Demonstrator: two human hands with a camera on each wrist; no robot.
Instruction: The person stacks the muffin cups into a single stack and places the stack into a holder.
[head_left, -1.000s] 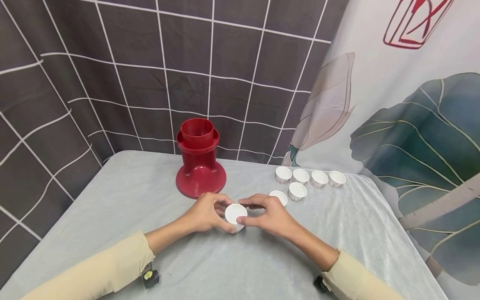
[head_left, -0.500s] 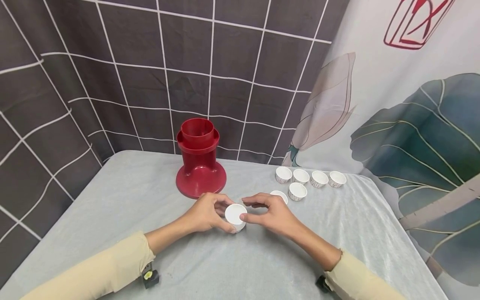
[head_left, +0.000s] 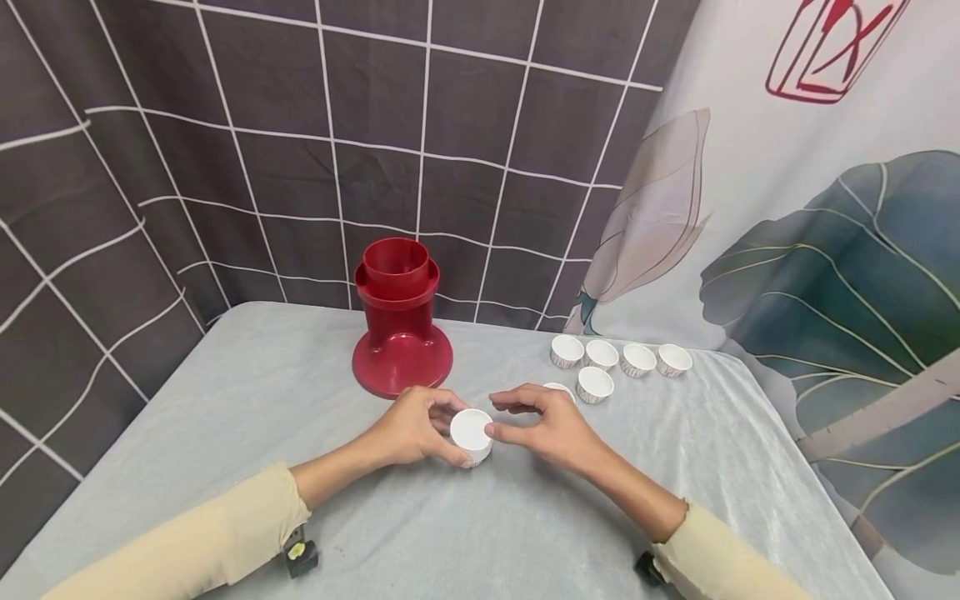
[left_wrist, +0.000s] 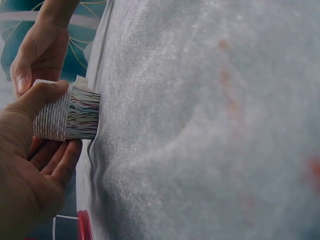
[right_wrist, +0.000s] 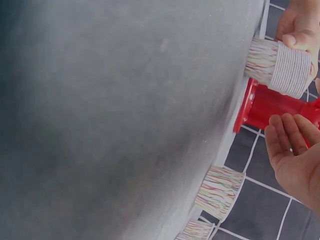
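A nested stack of white paper baking cups with thin coloured streaks (head_left: 471, 432) stands upright on the cloth. My left hand (head_left: 420, 425) grips it from the left, thumb on the near side and fingers behind, as the left wrist view of the stack (left_wrist: 67, 115) also shows. Just right of the stack is my right hand (head_left: 543, 423), its fingers loosely bent and holding nothing. In the right wrist view the fingers of the right hand (right_wrist: 295, 162) are apart from the stack (right_wrist: 280, 67). Whether the right thumb touches the rim, I cannot tell.
A red plastic stand (head_left: 397, 325) with a round base and ring-shaped top is behind the left hand. Several single baking cups (head_left: 596, 384) sit at the back right of the cloth-covered table (head_left: 450, 533). One cup (head_left: 559, 390) is partly hidden by the right hand.
My right hand has drawn slightly to the right, and its thumb has slid from over the stack's top to its edge. The left hand and the stack stay put.
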